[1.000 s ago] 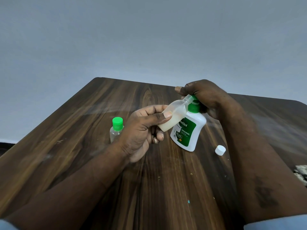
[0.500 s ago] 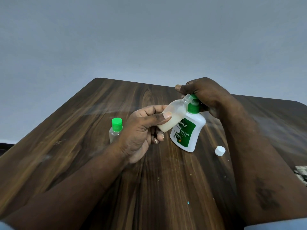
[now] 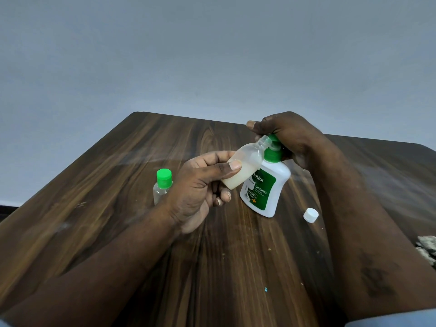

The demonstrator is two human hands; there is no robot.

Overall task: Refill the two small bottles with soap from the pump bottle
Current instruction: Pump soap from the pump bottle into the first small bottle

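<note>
My left hand [image 3: 200, 185] grips a small translucent bottle [image 3: 247, 161], uncapped and tilted, its open neck held up under the green pump head. Pale soap fills its lower part. The white pump bottle [image 3: 264, 187] with a green label stands on the wooden table [image 3: 118, 208]. My right hand [image 3: 287, 135] is curled over the pump head and covers most of it. A second small clear bottle [image 3: 162, 185] with a green cap stands upright just left of my left wrist. A white cap [image 3: 311, 215] lies on the table to the right of the pump bottle.
A grey wall rises behind the table's far edge. Something mottled grey [image 3: 427, 249] shows at the right border. Small crumbs and specks dot the wood near me.
The pump head has risen slightly under my right hand, and the view has shifted a little. The small bottle stays at the nozzle.
</note>
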